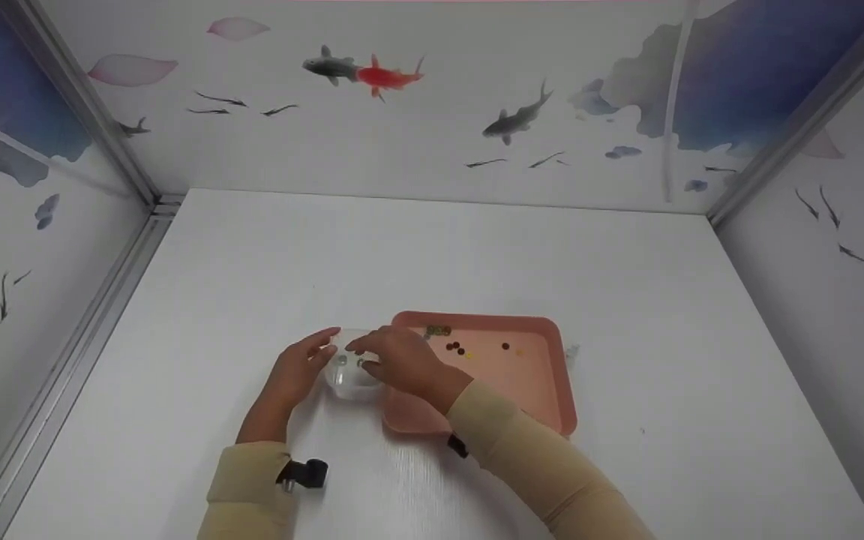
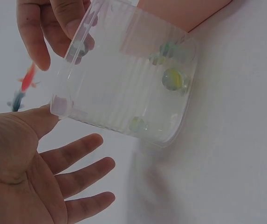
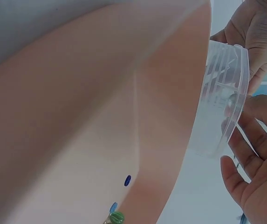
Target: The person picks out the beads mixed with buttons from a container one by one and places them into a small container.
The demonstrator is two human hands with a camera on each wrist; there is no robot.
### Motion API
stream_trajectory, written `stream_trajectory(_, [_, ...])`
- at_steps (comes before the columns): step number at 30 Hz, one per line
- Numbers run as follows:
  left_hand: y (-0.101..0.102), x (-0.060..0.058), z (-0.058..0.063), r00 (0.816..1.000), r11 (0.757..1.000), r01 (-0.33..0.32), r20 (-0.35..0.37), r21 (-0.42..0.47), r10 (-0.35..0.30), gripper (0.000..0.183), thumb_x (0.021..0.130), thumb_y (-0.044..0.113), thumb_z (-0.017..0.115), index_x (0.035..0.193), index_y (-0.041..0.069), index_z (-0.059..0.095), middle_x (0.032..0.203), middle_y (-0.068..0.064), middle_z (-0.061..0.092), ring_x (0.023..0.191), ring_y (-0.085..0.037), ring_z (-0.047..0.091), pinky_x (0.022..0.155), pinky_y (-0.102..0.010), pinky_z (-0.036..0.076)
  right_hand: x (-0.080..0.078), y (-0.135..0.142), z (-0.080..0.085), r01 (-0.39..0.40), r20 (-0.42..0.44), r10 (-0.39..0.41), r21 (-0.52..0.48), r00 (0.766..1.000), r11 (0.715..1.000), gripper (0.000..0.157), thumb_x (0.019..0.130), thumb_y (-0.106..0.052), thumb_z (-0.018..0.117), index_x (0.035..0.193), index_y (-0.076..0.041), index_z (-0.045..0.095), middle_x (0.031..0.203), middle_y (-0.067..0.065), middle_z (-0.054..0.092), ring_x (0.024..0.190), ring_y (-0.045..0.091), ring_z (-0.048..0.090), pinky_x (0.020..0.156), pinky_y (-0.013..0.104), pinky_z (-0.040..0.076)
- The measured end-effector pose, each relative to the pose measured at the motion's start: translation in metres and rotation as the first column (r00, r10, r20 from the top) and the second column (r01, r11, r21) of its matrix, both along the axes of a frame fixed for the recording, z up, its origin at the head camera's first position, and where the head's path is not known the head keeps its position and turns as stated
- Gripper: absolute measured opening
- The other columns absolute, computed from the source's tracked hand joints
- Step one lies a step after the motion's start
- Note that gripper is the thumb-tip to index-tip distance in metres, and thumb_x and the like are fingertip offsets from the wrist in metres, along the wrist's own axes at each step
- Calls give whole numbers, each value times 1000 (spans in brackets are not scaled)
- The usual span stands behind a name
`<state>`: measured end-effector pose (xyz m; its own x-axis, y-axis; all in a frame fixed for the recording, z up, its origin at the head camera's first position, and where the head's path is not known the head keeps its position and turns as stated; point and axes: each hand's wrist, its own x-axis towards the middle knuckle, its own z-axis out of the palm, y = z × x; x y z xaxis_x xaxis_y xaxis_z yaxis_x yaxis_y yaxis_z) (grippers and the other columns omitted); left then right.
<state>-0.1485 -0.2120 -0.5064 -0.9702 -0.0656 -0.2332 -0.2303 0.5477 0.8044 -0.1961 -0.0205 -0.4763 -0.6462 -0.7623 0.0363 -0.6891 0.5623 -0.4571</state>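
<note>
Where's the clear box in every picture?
Head: the clear box is below and left of the centre.
Left wrist: it's large, upper middle.
Right wrist: it's on the right side.
Shared landmark: the pink tray, at the top edge in left wrist, filling much of right wrist.

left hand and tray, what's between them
In the head view, the tub lies between the left hand and tray, with the right hand partly over it.

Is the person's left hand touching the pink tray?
Apart: the head view shows the clear box between the left hand and the pink tray.
</note>
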Motion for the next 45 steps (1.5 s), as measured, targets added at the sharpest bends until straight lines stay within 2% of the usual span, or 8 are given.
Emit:
stream_trajectory(9, [-2,-1,-2,1000,1000,8,-8,5,-8,42,102,23,50,143,15,48,144,-22,46,134,-42,41,107,-55,37,-1,2,-2,-37,-133,36,-9,990,999,36,89,-15,71,125,-16,66,126,-2,65,122,16,56,104,32,45])
stream_trajectory(15, [-2,-2,-2,1000,1000,10,-1,0,-10,42,103,24,49,144,15,47,144,-22,46,134,-42,41,107,-56,37,1,5,-2,-19,-177,27,45,984,999,47,88,-21,73,133,-22,60,142,-1,53,137,19,41,109,40,40])
stream_trajectory(24, [-2,-1,-3,1000,1000,2,12,-5,-2,42,103,24,49,144,16,47,144,-22,46,135,-41,40,109,-56,35,2,10,-4,-24,-244,36,51,969,998,58,85,-28,76,138,-22,54,148,2,46,142,23,32,110,43,38])
stream_trajectory(29, [-1,0,-2,1000,1000,-9,21,0,9,42,102,25,49,143,17,48,144,-21,46,135,-41,39,109,-56,35,3,15,-1,-20,-259,39,76,965,997,61,86,-30,75,142,-24,50,152,2,39,145,23,25,112,48,34])
stream_trajectory(37, [1,-2,-2,998,999,-30,47,11,29,42,102,27,50,144,20,48,145,-20,45,136,-40,38,109,-57,34,5,24,6,8,-229,15,99,973,995,68,86,-34,74,146,-27,43,158,0,29,148,24,17,114,56,26])
stream_trajectory(45, [0,-2,-3,999,1000,-25,36,0,25,43,102,27,50,144,19,48,145,-20,45,136,-41,38,109,-57,34,3,34,9,29,-262,-2,98,965,995,74,84,-41,75,147,-26,41,158,2,28,148,26,15,114,60,22])
